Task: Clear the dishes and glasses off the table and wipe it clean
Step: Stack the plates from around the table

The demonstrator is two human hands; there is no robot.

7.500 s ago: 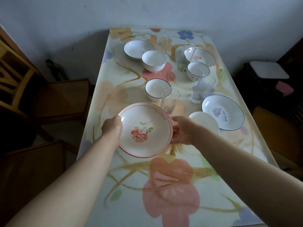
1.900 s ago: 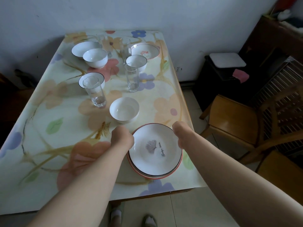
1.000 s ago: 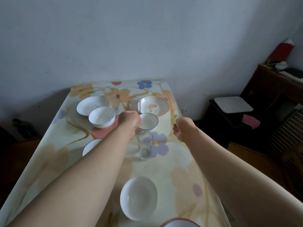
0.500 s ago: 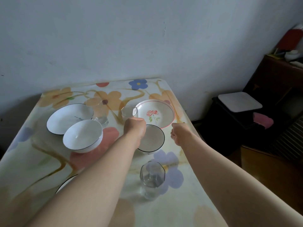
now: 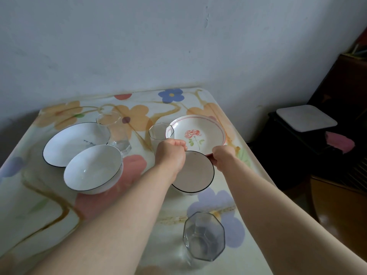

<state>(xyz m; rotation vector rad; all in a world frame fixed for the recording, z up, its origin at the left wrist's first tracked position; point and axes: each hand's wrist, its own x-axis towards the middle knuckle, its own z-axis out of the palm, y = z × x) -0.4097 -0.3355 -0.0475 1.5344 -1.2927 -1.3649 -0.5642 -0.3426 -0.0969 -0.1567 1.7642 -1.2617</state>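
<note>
Rose plate (image 5: 200, 130) held at its near rim, just beyond the knuckles: left hand (image 5: 171, 154) and right hand (image 5: 224, 158) both curl round it, black-rimmed bowl (image 5: 195, 173) between the wrists.

Floral table (image 5: 59, 205) with bowls (image 5: 93, 169), plates (image 5: 75, 143), glasses (image 5: 203, 237).

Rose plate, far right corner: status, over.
Both gripping: left hand and right hand on near rim of rose plate. Lift not clear. Black-rimmed bowl close in front, between the wrists; glass beside left hand.
</note>
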